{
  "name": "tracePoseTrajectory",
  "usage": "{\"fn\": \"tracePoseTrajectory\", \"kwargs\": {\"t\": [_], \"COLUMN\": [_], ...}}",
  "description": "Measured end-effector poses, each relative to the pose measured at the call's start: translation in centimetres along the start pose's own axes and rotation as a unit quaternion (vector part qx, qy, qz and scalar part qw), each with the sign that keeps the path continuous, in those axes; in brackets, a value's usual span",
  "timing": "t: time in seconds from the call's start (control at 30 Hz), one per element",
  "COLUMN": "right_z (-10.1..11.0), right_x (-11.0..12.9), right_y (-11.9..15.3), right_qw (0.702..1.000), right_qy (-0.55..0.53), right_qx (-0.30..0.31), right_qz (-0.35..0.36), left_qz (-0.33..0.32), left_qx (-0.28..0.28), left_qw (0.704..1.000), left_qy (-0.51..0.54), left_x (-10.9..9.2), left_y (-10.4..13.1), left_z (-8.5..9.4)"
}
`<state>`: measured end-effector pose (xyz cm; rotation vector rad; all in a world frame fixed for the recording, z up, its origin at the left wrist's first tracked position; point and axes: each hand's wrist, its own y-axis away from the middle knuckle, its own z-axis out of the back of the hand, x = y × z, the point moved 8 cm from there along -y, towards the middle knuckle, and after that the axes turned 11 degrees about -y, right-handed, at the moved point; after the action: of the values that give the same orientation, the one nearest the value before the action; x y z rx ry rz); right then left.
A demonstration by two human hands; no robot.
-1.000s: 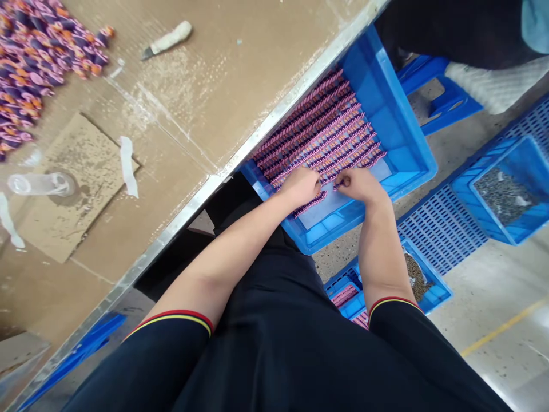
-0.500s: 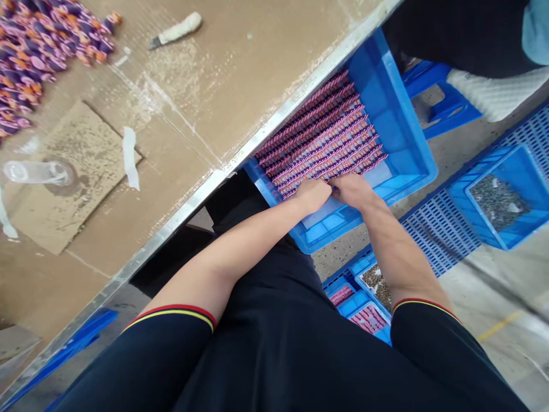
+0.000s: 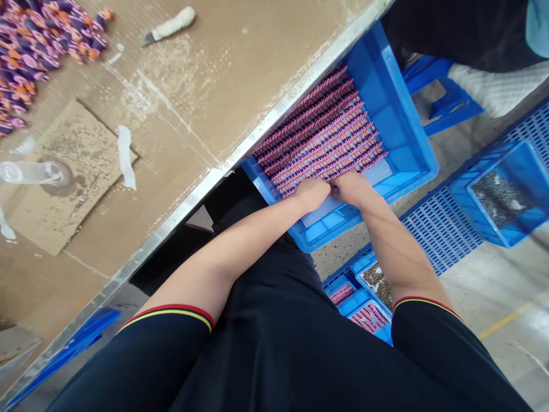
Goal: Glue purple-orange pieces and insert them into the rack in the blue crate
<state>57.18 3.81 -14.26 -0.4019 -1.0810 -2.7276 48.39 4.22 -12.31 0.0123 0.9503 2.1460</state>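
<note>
Rows of small pink, purple and orange pieces [image 3: 326, 134] lie side by side in a large blue crate [image 3: 412, 126], with a pale sheet showing under them. My left hand [image 3: 313, 193] and my right hand [image 3: 349, 187] are close together at the row nearest my body. The fingers of both are curled at that row's edge, and what they grip is too small or hidden to name. On the table [image 3: 214, 74] at the upper left lies a heap of similar loose pieces [image 3: 38, 51].
A wrapped-handle blade [image 3: 169, 27], a cardboard piece [image 3: 68, 171] and a clear plastic bottle [image 3: 34, 173] lie on the table. A blue stool [image 3: 454, 103] stands beside a person's dark clothing. Smaller blue bins [image 3: 500, 194] sit at the right and below.
The view has shifted slightly, so the table items appear a little further left. Both hands stay at the same row with almost no movement.
</note>
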Motion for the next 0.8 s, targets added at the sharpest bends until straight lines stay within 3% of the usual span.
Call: {"fn": "tracePoseTrajectory", "kwargs": {"t": [0.53, 0.8], "right_z": [0.3, 0.2], "right_x": [-1.3, -1.3], "right_y": [0.4, 0.4], "right_qw": [0.999, 0.999], "right_qy": [-0.023, -0.021], "right_qx": [0.011, 0.014], "right_qz": [-0.048, -0.037], "left_qz": [-0.025, -0.09], "left_qx": [-0.044, -0.061], "left_qw": [0.999, 0.993], "left_qy": [-0.012, -0.051], "left_x": [0.0, -0.9], "left_y": [0.2, 0.8], "left_z": [0.1, 0.2]}}
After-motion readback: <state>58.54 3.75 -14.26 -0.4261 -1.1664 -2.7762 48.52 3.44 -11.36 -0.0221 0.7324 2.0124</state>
